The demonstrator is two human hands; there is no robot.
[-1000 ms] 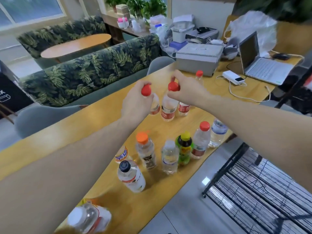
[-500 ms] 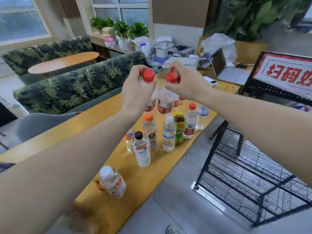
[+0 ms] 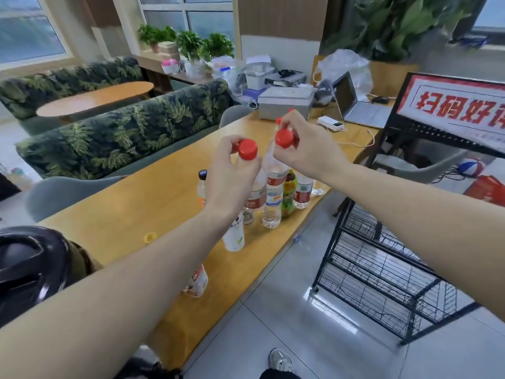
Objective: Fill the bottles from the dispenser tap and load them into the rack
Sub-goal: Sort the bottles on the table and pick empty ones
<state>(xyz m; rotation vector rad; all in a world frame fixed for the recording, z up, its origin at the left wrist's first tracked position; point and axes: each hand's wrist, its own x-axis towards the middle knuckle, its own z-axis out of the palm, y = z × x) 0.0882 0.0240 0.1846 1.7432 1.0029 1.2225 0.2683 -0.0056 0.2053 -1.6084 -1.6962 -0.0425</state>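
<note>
My left hand (image 3: pixel 231 176) grips the neck of a clear red-capped bottle (image 3: pixel 257 192), held up over the wooden table (image 3: pixel 142 203). My right hand (image 3: pixel 306 149) pinches a second red-capped bottle (image 3: pixel 276 173) by its top, right beside the first. Both bottles hang clear of the table. Below them stand several more bottles, among them a green one (image 3: pixel 288 199) and a white one (image 3: pixel 233 233). The black wire rack (image 3: pixel 382 272) stands on the floor to the right. No dispenser tap is in view.
A bottle (image 3: pixel 197 283) lies near the table's front edge. A black helmet (image 3: pixel 27 266) sits at lower left. A grey box (image 3: pixel 285 102), a laptop (image 3: pixel 358 105) and a power bank (image 3: pixel 331 123) lie at the table's far end. A red sign (image 3: pixel 451 108) tops the rack.
Both hands have lifted their red-capped bottles off the table and drawn them toward me. My view has pulled back and swung right, showing more of the rack.
</note>
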